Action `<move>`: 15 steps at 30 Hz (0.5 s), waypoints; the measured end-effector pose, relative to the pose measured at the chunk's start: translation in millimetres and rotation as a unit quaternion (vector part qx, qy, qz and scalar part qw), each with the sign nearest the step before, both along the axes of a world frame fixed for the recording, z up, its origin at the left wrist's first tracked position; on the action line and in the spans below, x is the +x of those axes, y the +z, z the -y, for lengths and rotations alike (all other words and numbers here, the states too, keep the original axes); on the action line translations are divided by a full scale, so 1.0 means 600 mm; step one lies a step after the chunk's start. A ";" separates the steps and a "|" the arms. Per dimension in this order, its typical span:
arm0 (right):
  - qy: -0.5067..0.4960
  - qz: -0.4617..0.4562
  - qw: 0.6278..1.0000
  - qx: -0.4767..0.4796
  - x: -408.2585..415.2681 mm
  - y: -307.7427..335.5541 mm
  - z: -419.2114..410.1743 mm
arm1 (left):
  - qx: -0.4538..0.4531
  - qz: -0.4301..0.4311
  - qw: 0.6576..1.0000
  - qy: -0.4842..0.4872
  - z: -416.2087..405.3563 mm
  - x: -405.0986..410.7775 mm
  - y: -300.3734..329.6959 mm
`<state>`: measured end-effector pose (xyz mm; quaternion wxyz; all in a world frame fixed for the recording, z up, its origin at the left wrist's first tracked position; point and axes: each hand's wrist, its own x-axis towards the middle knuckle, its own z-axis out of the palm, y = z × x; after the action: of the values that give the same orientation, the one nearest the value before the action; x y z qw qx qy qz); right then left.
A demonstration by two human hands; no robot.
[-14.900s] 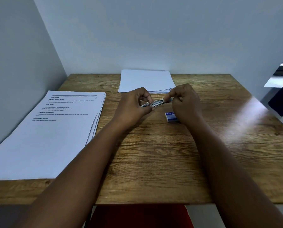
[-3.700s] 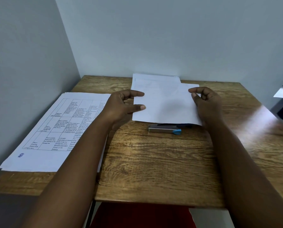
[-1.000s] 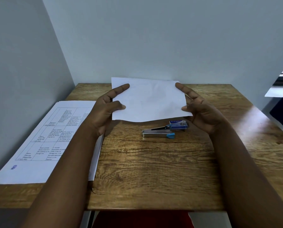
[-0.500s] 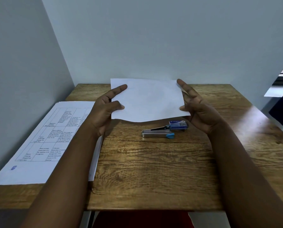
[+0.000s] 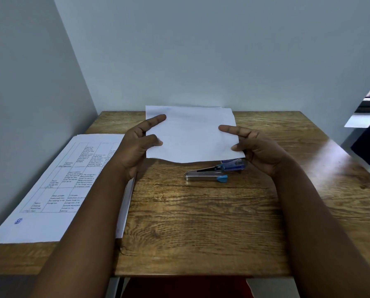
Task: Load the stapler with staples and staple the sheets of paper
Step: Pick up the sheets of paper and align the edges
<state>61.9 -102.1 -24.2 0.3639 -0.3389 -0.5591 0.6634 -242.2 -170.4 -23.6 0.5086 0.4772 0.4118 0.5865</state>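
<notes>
Both hands hold the blank sheets (image 5: 192, 134) upright above the table (image 5: 201, 222). The left hand (image 5: 136, 147) and right hand (image 5: 257, 147) pinch opposite side edges, forefingers extended.

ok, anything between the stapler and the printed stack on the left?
Head view: only the left forearm crosses above bare wooden table between stapler and printed stack.
</notes>
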 end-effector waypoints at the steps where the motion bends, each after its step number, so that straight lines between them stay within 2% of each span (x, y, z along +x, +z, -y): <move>1: -0.005 0.000 1.000 0.003 -0.001 0.000 0.000 | -0.003 0.001 1.000 0.000 0.000 0.000 0.000; 7: -0.022 -0.020 0.999 0.015 -0.003 -0.001 0.002 | -0.008 0.048 0.999 -0.015 -0.001 0.002 0.001; 15: -0.011 -0.049 0.998 0.031 -0.011 -0.003 0.004 | 0.003 0.058 0.998 -0.005 0.000 0.007 -0.002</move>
<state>55.4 -104.4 -26.0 0.4085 -0.3008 -0.5575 0.6572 -238.1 -170.3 -24.9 0.5331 0.4455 0.3780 0.6119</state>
